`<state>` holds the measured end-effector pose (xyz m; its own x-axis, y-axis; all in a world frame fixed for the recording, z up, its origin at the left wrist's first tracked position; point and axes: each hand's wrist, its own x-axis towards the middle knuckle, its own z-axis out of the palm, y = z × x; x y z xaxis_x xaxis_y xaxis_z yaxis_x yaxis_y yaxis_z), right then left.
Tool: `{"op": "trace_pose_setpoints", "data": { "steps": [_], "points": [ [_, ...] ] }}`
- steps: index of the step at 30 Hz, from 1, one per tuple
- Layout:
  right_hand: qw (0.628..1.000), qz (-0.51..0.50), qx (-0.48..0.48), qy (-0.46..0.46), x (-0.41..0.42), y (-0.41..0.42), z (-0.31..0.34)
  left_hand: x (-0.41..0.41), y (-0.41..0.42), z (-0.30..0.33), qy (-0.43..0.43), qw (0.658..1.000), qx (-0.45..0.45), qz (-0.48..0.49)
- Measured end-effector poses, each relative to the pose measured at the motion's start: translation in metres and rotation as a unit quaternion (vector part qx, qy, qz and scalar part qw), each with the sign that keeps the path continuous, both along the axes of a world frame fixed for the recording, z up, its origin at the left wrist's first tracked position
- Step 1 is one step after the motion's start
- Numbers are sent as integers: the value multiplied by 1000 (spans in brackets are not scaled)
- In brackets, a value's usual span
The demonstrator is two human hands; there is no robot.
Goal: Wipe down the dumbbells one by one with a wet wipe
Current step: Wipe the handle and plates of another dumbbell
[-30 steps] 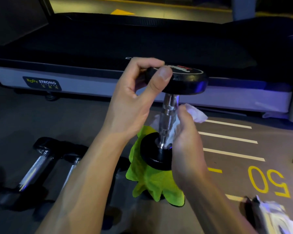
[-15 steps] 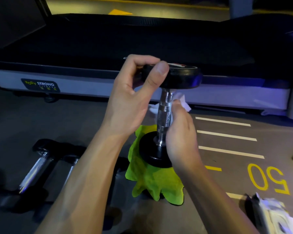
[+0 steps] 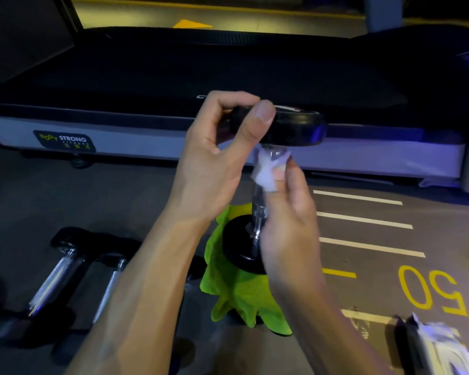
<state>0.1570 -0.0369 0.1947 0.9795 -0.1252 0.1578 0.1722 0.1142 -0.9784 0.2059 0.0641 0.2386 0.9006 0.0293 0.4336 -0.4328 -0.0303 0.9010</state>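
Fingertips (image 3: 279, 173) of the right hand (image 3: 287, 226) pinch the bunched wet wipe (image 3: 264, 169) against the top of the chrome handle (image 3: 257, 209), just under the upper head. A second ago the wipe sat low on the handle, near the lower head; half a second ago it was midway; now it has reached the top. That reads as one full upward stroke of the handle finished, so this dumbbell's grip is probably close to clean, with the heads perhaps still to do.

The left hand (image 3: 217, 163) clamps the rim of the upper head, thumb in front and fingers curled behind, holding the dumbbell (image 3: 290, 128) upright. Its lower head rests on a green cloth (image 3: 236, 299) spread on the floor.

Two more dumbbells (image 3: 63, 263) lie on the floor to the left, well apart from the cloth; whether they are wiped cannot be told.

At the lower right corner lies what looks like a dark wipe pack (image 3: 409, 345) with white sheets bulging out, blurred.
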Motion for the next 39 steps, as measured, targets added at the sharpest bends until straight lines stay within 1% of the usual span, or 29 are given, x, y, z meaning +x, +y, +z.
{"op": "trace_pose_setpoints", "data": {
  "steps": [1, 2, 3, 4, 7, 9, 11, 14, 15, 16, 17, 19, 20, 22, 25, 27, 29, 31, 35, 37, 39],
  "points": [
    [998, -27, -48, -13, 6, 3, -4, 0, -1, 0, 0, 1000, -1, -4],
    [996, -45, -76, -21, 10, 4, -7, -1, -2, 0, 0, 1000, -5, -6],
    [995, -46, -90, -24, 13, 2, -10, 0, -3, 0, 2, 1000, -10, -5],
    [995, -24, -89, -25, 17, -2, -11, 0, -2, 0, 4, 1000, -12, -4],
    [995, 89, -21, 31, 30, -22, -5, 0, -1, 1, 10, 1000, -8, 3],
    [990, 129, -1, 63, 35, -28, 0, 0, -1, 2, 10, 1000, -10, 2],
    [989, 132, 10, 70, 32, -30, -2, -1, -2, 2, 11, 1000, -13, -2],
    [983, 135, 98, 76, 22, -28, -8, -3, -1, 2, 11, 1000, -15, -11],
    [985, 122, 103, 67, 21, -24, -8, -3, -2, 1, 11, 1000, -14, -13],
    [992, 91, 69, 46, 22, -21, -9, -4, -2, 1, 10, 1000, -12, -13],
    [999, 49, 6, 15, 23, -18, -11, -3, -2, 1, 10, 1000, -8, -12],
    [993, -16, -107, -47, 26, -14, -11, -2, -3, 1, 11, 1000, -2, -11],
    [988, -23, -139, -60, 26, -15, -12, -2, -2, 1, 11, 1000, 0, -11],
    [981, 3, -184, -55, 25, -22, -15, -1, -1, 1, 13, 1000, -1, -6],
    [966, 69, -250, -28, 12, -36, -24, -2, 1, 2, 14, 1000, -15, 1],
    [951, 81, -297, -12, 2, -39, -32, -2, 2, 1, 13, 1000, -19, 0],
    [948, 82, -306, -4, 1, -40, -37, -2, 1, 0, 13, 1000, -21, 0],
    [959, 83, -269, -9, 8, -38, -31, -2, 0, 0, 12, 1000, -24, 2],
    [990, 46, -113, -74, 34, -23, -4, -2, 0, 1, 8, 1000, -25, 2],
    [995, 27, -31, -91, 44, -15, 2, -2, -1, 1, 7, 1000, -24, -4],
    [995, 38, 48, -85, 46, -13, -2, -4, -2, 1, 6, 1000, -28, -5]
  ]
}}
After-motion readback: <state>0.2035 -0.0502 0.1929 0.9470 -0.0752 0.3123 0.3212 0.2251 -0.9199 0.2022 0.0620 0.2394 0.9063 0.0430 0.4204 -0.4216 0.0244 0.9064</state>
